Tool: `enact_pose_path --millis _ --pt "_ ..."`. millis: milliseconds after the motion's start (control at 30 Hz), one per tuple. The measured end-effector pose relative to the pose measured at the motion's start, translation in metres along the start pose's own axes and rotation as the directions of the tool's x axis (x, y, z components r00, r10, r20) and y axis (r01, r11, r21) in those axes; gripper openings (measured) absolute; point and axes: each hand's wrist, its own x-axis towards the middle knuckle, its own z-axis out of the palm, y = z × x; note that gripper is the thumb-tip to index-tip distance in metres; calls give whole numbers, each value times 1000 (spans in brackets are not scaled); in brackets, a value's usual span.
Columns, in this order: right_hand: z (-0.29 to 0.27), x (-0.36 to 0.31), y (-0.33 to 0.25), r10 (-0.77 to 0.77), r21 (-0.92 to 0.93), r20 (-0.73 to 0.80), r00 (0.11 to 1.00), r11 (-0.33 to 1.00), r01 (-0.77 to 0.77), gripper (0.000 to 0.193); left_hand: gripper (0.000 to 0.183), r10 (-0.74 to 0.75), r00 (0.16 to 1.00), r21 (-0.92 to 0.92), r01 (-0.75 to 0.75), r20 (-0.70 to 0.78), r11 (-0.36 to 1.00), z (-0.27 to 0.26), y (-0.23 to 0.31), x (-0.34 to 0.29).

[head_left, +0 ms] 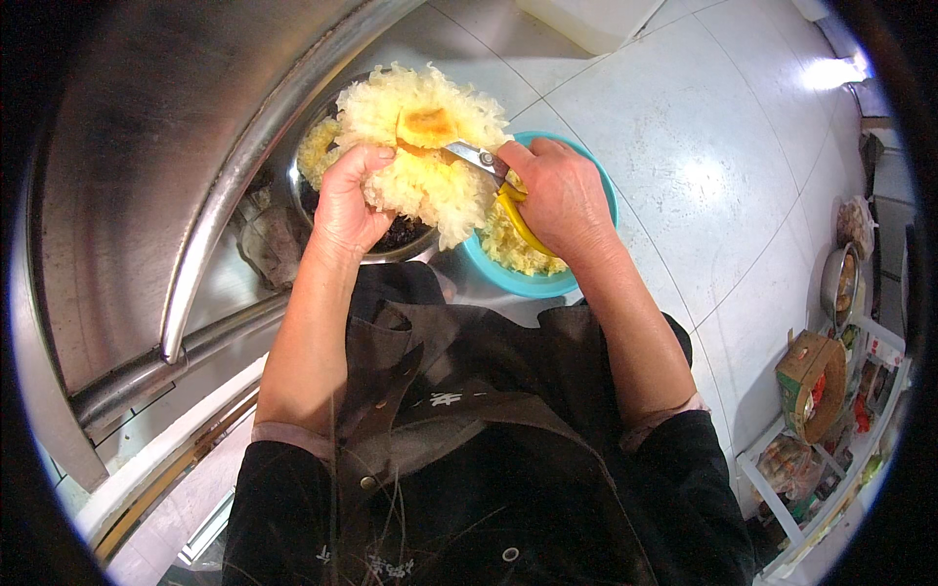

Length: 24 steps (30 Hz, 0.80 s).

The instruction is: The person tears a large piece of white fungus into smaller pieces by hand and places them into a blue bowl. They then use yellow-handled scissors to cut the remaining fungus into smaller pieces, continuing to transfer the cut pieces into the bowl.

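Note:
A large frilly pale-yellow snow fungus (430, 181) is held up by my left hand (352, 195), whose thumb presses on its near left side. Its orange-brown core (428, 125) faces up. My right hand (562, 195) grips yellow-handled scissors (479, 156), and their metal blades reach into the fungus beside the core. Under the right hand stands a turquoise basin (532, 284) with pale-yellow fungus pieces (508, 239) inside. Below the left hand is a metal bowl (371, 256) with more fungus (318, 151) and dark pieces (403, 232), partly hidden by the fungus I hold.
A stainless steel counter (147, 146) with a curved rail (220, 186) lies close on my left. Light tiles (684, 117) cover the floor. At the right stand a cardboard box (811, 386), a metal pot (838, 283) and a white rack (782, 508) with bagged goods. A pale container (591, 20) stands ahead.

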Motion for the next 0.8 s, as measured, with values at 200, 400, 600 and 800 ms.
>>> enact_pose_path --millis 200,400,600,800 --pt "-8 -3 1 15 -15 -10 1000 1000 -15 24 47 99 994 -26 -100 -35 995 -2 2 0" --pt "-11 -4 -1 50 -74 -11 999 996 -50 28 48 63 997 -79 -66 -42 995 -7 4 5" --pt "1 2 -10 -11 -55 -112 994 998 5 29 48 40 996 -20 -42 -80 999 -2 0 2" --pt "5 4 -14 23 -64 -93 995 997 -29 26 49 8 993 -27 -12 -116 1000 0 4 0"
